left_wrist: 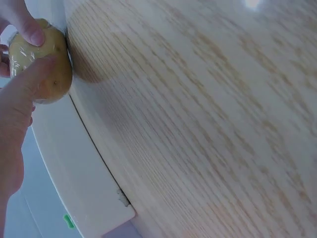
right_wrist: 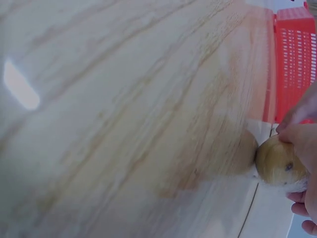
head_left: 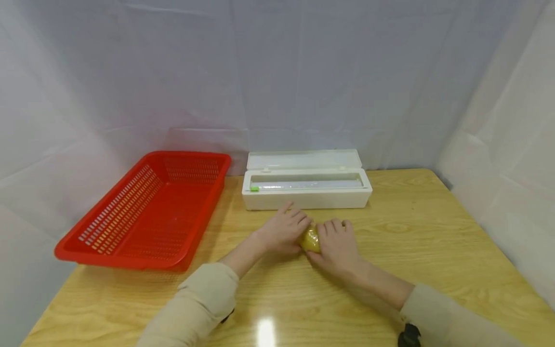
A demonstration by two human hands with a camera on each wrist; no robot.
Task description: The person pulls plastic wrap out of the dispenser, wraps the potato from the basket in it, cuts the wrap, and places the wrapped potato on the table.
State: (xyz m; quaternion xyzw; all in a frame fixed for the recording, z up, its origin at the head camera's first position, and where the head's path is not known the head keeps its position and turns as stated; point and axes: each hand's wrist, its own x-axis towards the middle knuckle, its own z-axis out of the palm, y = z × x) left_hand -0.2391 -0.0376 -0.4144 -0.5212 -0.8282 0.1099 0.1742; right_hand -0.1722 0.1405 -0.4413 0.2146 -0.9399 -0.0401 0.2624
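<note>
A potato (head_left: pixel 310 240) in shiny clear film sits on the wooden table, between both hands. My left hand (head_left: pixel 284 231) grips it from the left, and in the left wrist view its thumb presses the potato's (left_wrist: pixel 54 82) side. From the other side my right hand (head_left: pixel 337 245) holds it, fingers bent over the top and thumb low at the near side. The right wrist view shows loose film bunched along the potato (right_wrist: pixel 277 161) beside the right fingers. Just behind the hands stands a white cling film dispenser box (head_left: pixel 308 200), its lid raised and a roll inside.
A large red plastic basket (head_left: pixel 195 236) with slotted walls stands on the left of the table (head_left: pixel 425 231). A small green piece (head_left: pixel 254 189) sits at the left of the box's front edge. White sheeting (head_left: pixel 277 86) hangs behind and at both sides.
</note>
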